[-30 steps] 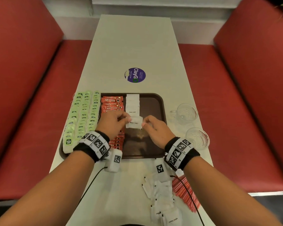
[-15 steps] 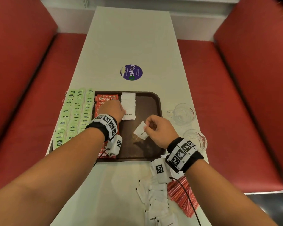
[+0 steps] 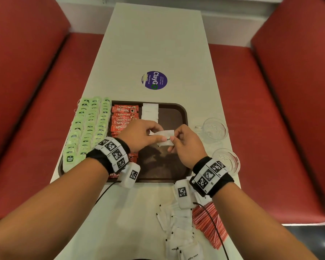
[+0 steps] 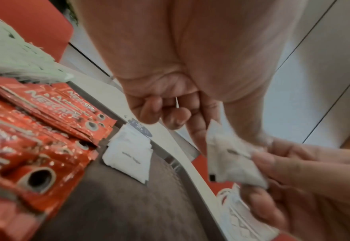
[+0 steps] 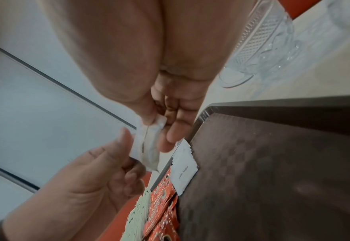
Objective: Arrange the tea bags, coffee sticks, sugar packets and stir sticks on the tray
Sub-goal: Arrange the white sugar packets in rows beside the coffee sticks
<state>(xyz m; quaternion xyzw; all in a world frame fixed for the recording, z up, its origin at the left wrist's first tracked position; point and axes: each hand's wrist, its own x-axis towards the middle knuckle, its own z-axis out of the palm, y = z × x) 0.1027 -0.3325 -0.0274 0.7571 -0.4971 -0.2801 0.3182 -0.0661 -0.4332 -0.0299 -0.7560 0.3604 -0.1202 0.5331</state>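
Observation:
Both hands meet above the middle of the brown tray. My left hand and right hand pinch white sugar packets between them, lifted off the tray. The left wrist view shows a packet pinched by the left hand from above, with the right hand gripping its other end. In the right wrist view thumb and finger of the right hand pinch the packets. On the tray lie green tea bags, red coffee sticks and a short row of sugar packets.
Loose sugar packets and red stir sticks lie on the white table near its front edge. Two glass cups stand right of the tray. A purple sticker is farther back. Red benches flank the table.
My left hand left the sugar row on the tray and came right to meet the right hand. Both now hold the packets that the right hand held alone.

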